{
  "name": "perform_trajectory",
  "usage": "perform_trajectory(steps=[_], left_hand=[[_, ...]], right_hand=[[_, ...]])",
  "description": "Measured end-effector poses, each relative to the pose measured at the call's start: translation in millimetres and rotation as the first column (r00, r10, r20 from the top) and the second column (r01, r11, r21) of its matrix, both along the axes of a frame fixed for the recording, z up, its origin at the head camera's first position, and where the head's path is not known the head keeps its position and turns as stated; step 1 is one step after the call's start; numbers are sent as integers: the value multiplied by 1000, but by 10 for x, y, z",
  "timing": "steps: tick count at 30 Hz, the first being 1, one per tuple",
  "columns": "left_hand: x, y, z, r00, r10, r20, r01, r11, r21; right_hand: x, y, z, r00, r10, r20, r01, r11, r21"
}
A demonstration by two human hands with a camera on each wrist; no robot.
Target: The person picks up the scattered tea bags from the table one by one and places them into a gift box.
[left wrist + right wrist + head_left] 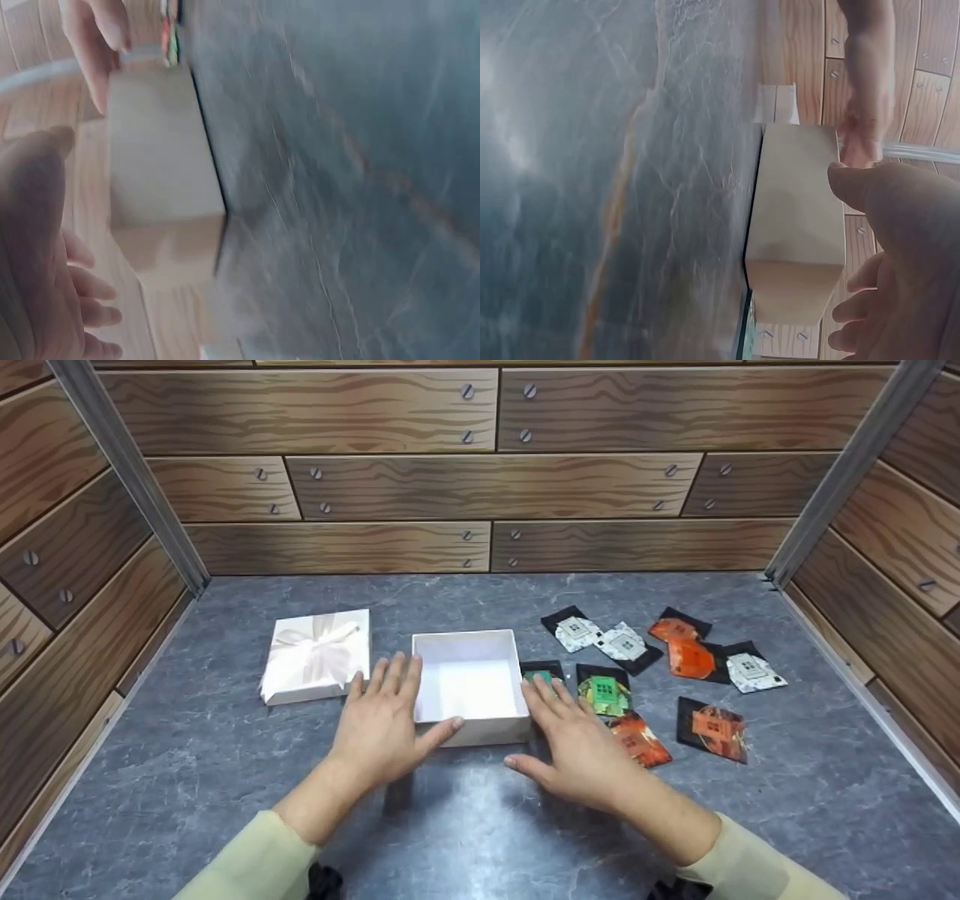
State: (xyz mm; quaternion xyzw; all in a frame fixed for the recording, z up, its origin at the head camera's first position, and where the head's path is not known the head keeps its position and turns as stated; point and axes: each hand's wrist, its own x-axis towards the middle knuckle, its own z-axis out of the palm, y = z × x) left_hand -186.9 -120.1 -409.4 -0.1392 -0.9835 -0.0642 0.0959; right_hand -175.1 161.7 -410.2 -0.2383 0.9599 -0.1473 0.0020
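Note:
A white square box [484,732] without its lid stands in the middle of the table, its white inside showing and nothing lying in it. My left hand [384,727] is at the box's left side, fingers extended and thumb across the near left corner in the head view. On the opposite side, my right hand [581,746] has its fingers extended by the right wall, partly covering a teal-and-black packet [541,669]. Both wrist views show the box's plain outer wall [154,150] with the fingers spread beside it, curled round nothing.
Left of the box lies a white lid [352,649] with a ribbon bow. Several flat packets are scattered to the right: a green one [604,692], orange ones [718,730] and white-and-black ones [752,670]. Wood-patterned walls [480,487] enclose the table's back and sides.

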Motion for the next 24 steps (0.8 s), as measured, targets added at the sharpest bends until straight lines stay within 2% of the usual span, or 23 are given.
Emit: perform_trajectory(steps=[3, 9, 15, 24], left_hand=[[-127, -44, -47, 999, 6, 49, -7, 1000, 14], [-250, -57, -89, 991, -10, 133, 6, 1000, 30], [-286, -40, -72, 978, -17, 206, 7, 999, 47], [-325, -54, -68, 970, -9, 243, -8, 998, 67]], right_hand=[[-22, 59, 21, 1000, -12, -4, 12, 1000, -12], [-96, 286, 58, 999, -33, -27, 31, 997, -75], [-258, 651, 80, 999, -41, -17, 38, 985, -166], [-495, 1376, 96, 996, -77, -33, 62, 943, -328]])
